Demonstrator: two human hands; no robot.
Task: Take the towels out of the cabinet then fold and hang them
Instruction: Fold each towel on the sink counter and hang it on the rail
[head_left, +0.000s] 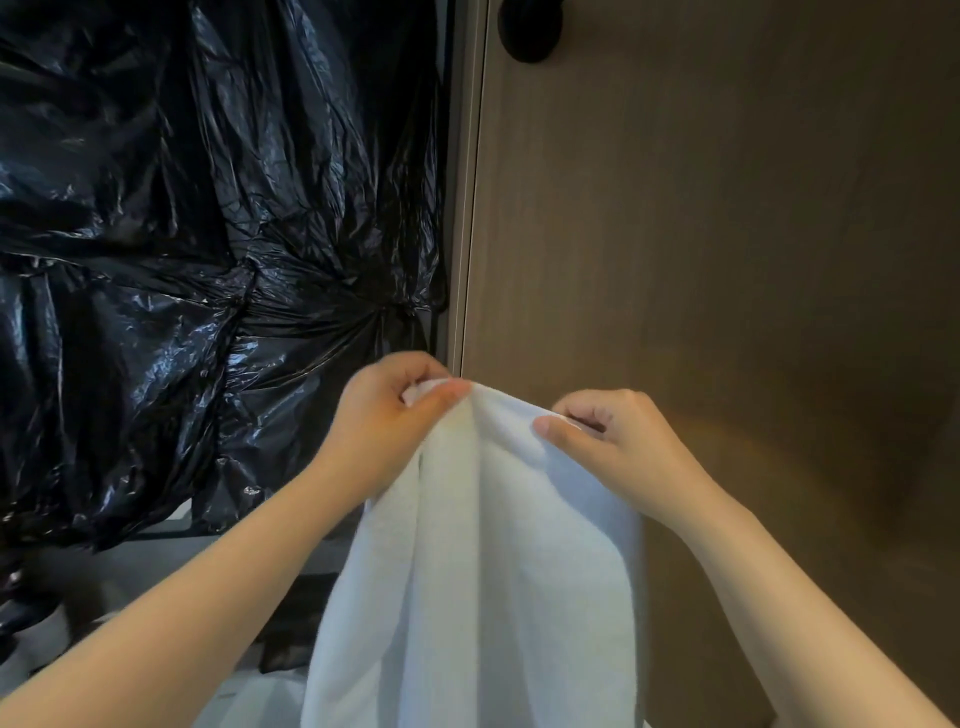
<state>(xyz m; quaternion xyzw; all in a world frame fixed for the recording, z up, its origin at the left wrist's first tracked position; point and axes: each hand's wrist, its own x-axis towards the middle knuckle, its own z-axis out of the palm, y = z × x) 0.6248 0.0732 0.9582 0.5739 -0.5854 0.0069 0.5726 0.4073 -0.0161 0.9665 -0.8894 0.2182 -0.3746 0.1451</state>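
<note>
A white towel (483, 571) hangs straight down in front of me, reaching past the bottom of the head view. My left hand (384, 421) pinches its top edge at the left corner, fingers curled over the cloth. My right hand (608, 441) grips the same top edge a short way to the right, thumb on the front of the fabric. The two hands are close together, so the towel falls in soft lengthwise folds between them. No cabinet interior is visible.
A brown wood-grain panel (727, 234) fills the right side, with a dark round fitting (530, 31) at its top. Crumpled black plastic sheeting (182, 234) covers the left. A pale metal strip (467, 208) runs vertically between them.
</note>
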